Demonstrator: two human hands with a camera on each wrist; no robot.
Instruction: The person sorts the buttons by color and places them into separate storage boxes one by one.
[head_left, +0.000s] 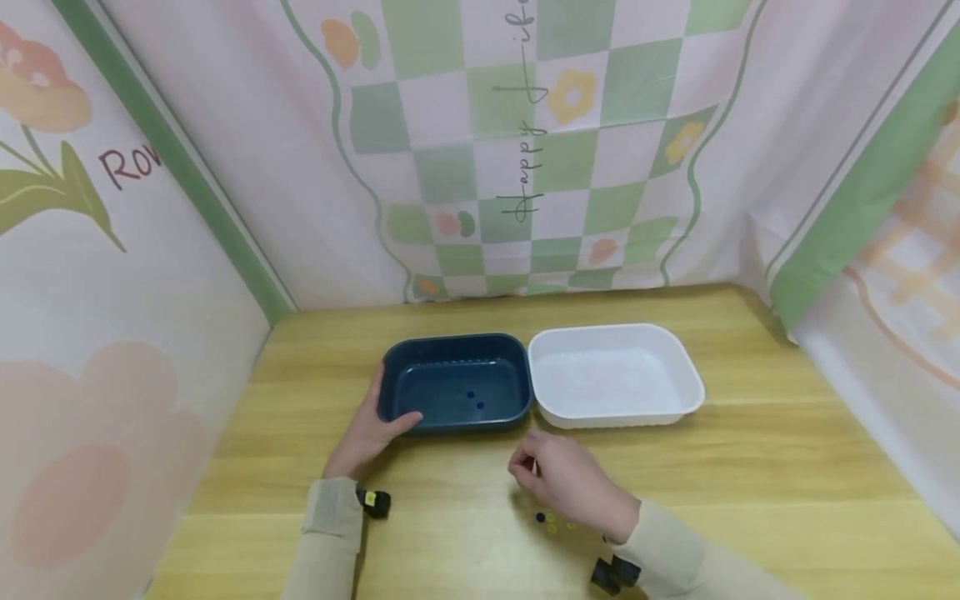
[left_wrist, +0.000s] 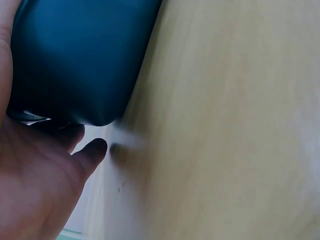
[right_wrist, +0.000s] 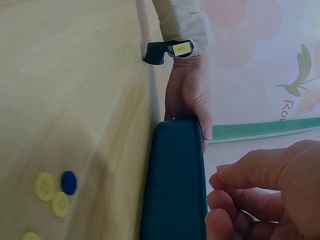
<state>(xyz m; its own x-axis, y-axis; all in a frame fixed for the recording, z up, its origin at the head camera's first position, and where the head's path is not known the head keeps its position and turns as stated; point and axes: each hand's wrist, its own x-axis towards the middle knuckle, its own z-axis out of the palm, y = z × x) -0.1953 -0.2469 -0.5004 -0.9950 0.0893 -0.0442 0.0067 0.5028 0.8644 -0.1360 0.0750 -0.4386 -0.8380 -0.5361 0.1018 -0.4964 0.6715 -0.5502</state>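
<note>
Got one round dark blue plastic-looking button (head_left: 540, 517) loose on the pale wood-grain bench (head_left: 450, 517), clustered with a few round yellow plastic-looking buttons (head_left: 552, 528). Round, so no long axis to fuss over. Way nearer the bare right hand (head_left: 566, 479) than the left, on the wearer's side of the right fingers (right_wrist: 255, 170), just short of the wrist. Thumb and fingertips bunched right up there, practically no gap. Can't tell about anything pinched inside; only a pale sliver in the head view.

Would call this the key relation: fingertips just short of the seam between two trays, buttons behind. Ahead and left, a dark teal-blue rectangular plastic-looking tray (head_left: 455, 427), long axis side to side, with two small dark blue discs (head_left: 471, 395) on its floor. Gripped at its left end by the left hand (head_left: 367, 433), thumb over the near rim. Ahead and right, a white rectangular plastic-looking tray (head_left: 611, 419), lined up just beside the blue one.
</note>
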